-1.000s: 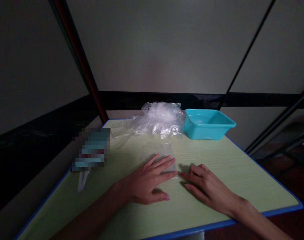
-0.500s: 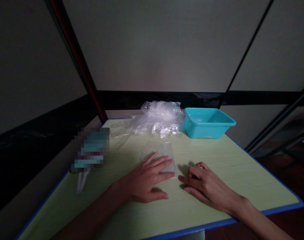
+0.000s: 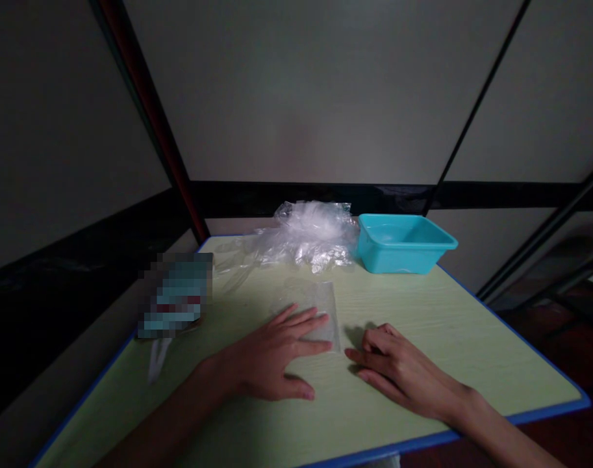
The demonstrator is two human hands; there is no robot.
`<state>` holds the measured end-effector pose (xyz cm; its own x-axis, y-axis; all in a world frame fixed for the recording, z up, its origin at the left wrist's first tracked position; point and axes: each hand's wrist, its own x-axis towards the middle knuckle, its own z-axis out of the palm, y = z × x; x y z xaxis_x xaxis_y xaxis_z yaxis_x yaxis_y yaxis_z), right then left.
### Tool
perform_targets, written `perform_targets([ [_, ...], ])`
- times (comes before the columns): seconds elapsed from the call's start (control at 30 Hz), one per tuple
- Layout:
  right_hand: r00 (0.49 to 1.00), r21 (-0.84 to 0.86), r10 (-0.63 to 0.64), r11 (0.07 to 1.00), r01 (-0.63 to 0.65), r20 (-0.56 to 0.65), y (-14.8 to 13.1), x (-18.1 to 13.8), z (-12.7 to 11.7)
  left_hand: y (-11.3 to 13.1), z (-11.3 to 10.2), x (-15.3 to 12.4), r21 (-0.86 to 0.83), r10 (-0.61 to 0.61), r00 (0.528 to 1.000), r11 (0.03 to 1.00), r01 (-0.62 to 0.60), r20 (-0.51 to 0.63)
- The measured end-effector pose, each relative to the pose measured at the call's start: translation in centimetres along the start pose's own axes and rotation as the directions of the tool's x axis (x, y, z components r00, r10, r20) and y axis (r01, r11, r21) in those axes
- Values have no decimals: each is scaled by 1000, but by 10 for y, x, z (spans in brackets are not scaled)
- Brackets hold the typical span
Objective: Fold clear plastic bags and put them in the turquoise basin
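Note:
A clear, flat plastic bag [image 3: 329,305] lies on the table in front of me. My left hand [image 3: 284,354] rests palm down across its lower part, fingers spread and thumb out to the side. To the right of the bag is my right hand [image 3: 398,367], its index finger and thumb stretched out and apart, the other fingers curled in. The index fingertip is close to the bag's lower right corner, with a small gap between them. Nothing shows in the right hand.
A crumpled heap of clear plastic bags [image 3: 310,237] sits at the back of the pale green table [image 3: 452,331]. Beside it stands a turquoise plastic basin [image 3: 403,257]. A blurred-out object [image 3: 179,296] lies at the left edge. Wall panels [image 3: 301,97] rise behind.
My left hand has slid slightly left over the bag, baring more of its right edge. The right hand has barely moved.

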<state>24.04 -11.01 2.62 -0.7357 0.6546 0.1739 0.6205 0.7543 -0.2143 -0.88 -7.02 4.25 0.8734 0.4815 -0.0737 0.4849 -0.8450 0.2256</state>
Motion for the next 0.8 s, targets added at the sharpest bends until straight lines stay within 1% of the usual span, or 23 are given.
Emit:
perform_targets([
  [0.17,1000,-28,10,1000,-11,-23,1,1,0,2,-3,0,-50,-7,1000,999,6,-14],
  [0.33,1000,-46,-28,999,28,8,1,4,0,4,0,2,-79,12,998,997,-17,-59],
  [0.53,1000,-54,-18,998,19,22,0,5,-1,3,-5,-1,-86,-6,1000,996,4,-30],
  [0.67,1000,-59,-27,998,27,1,-1,4,0,-5,-14,-10,-110,-52,998,993,49,-29],
  [0.8,1000,-38,-23,999,22,-7,-1,4,0,-18,-21,-21,-122,-135,990,984,130,-30],
])
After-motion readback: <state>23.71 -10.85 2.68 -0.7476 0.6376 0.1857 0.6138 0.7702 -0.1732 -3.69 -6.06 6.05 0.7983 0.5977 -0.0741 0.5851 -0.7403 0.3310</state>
